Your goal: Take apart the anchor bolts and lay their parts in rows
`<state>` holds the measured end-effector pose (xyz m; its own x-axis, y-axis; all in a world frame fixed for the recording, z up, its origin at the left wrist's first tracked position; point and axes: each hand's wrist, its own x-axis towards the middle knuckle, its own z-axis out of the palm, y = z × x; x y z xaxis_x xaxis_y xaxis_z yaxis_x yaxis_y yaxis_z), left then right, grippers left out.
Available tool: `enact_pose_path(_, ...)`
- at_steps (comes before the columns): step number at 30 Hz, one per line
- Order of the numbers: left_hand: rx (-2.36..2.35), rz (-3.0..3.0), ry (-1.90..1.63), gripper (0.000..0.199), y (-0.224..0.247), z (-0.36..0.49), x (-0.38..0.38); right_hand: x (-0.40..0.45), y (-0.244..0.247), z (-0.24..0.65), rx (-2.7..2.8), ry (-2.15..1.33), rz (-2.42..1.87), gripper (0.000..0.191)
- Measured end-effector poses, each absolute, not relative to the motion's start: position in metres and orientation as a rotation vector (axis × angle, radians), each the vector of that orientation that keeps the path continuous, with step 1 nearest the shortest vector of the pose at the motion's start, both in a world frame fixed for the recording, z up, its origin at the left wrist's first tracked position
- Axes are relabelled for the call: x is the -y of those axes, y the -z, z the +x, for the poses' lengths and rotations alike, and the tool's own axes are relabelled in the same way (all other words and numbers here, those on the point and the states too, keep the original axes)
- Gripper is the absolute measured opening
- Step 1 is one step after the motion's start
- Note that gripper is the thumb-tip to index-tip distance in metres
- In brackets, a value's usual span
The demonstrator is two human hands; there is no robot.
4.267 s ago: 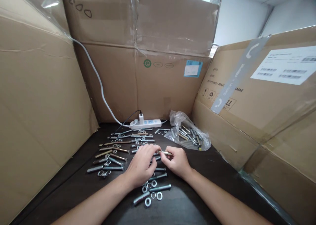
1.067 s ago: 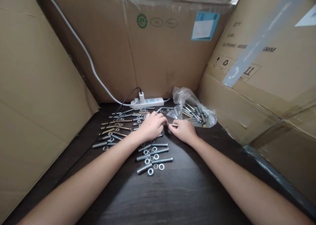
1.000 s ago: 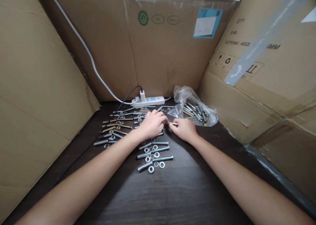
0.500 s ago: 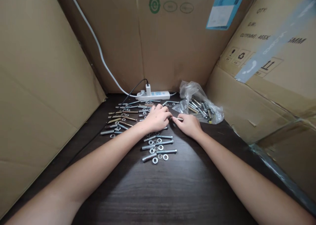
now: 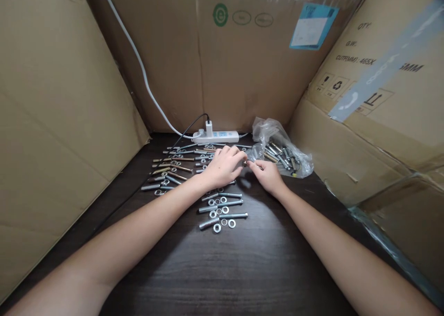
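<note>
Between the fingertips of my two hands is a small shiny bolt (image 5: 244,163), mostly covered by the fingers. My left hand (image 5: 225,167) pinches at its left end, with the thumb and fingers closed together. At the other end, my right hand (image 5: 268,176) is closed with thumb and forefinger on the bolt. Below the left hand lie long bolts with sleeves, such as a silver bolt (image 5: 233,215), with a washer (image 5: 231,224) and a nut (image 5: 217,228) beside it. The left hand and forearm hide some of the parts under them.
A clear plastic bag (image 5: 305,164) holding several bolts lies right of my hands. Behind stands a white power strip (image 5: 231,136) with a plugged-in charger (image 5: 208,127). More bolts, some brass-coloured (image 5: 182,159), lie in rows on the left. Cardboard boxes (image 5: 166,57) wall the dark table (image 5: 222,269).
Both hands have shifted slightly right, and my right hand has turned around the bolt, so less of its shaft shows. The view has tilted slightly. The laid-out parts stay in place.
</note>
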<state>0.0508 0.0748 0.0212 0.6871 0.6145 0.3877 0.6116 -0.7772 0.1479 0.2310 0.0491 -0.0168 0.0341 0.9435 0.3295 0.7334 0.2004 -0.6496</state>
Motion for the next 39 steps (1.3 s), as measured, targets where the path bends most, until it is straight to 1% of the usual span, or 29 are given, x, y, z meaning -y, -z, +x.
enact_pose_path(7, -1.035, 2.868, -0.659, 0.017, -0.023, 0.05, -0.075, -0.05, 0.019, 0.232, 1.752, -0.399, -1.499, 0.046)
enact_pose_path(14, -1.036, 2.895, -0.655, 0.015, -0.018, 0.05, -0.078, -0.047, 0.017, 0.23, 1.797, -0.361, -1.52, 0.044)
enact_pose_path(17, -1.072, 2.885, -0.619, 0.019, -0.015, 0.051, -0.079, -0.045, 0.015, 0.228, 1.831, -0.324, -1.54, 0.044)
enact_pose_path(21, -1.137, 2.872, -0.588, 0.029, -0.012, 0.052, -0.08, -0.044, 0.014, 0.227, 1.844, -0.279, -1.568, 0.044)
enact_pose_path(23, -1.165, 2.891, -0.594, 0.03, -0.011, 0.052, -0.08, -0.044, 0.013, 0.227, 1.812, -0.228, -1.621, 0.045)
enact_pose_path(27, -1.183, 2.987, -0.586, 0.026, -0.01, 0.052, -0.079, -0.044, 0.013, 0.225, 1.769, -0.125, -1.799, 0.046)
enact_pose_path(31, -1.147, 3.03, -0.569, 0.023, -0.007, 0.05, -0.078, -0.042, 0.012, 0.222, 1.817, -0.085, -1.939, 0.04)
enact_pose_path(35, -1.164, 3.022, -0.545, 0.018, -0.005, 0.05, -0.078, -0.041, 0.01, 0.219, 1.861, -0.049, -1.983, 0.033)
enact_pose_path(39, -1.184, 2.991, -0.569, 0.012, -0.004, 0.05, -0.077, -0.039, 0.008, 0.218, 1.887, -0.002, -2.002, 0.032)
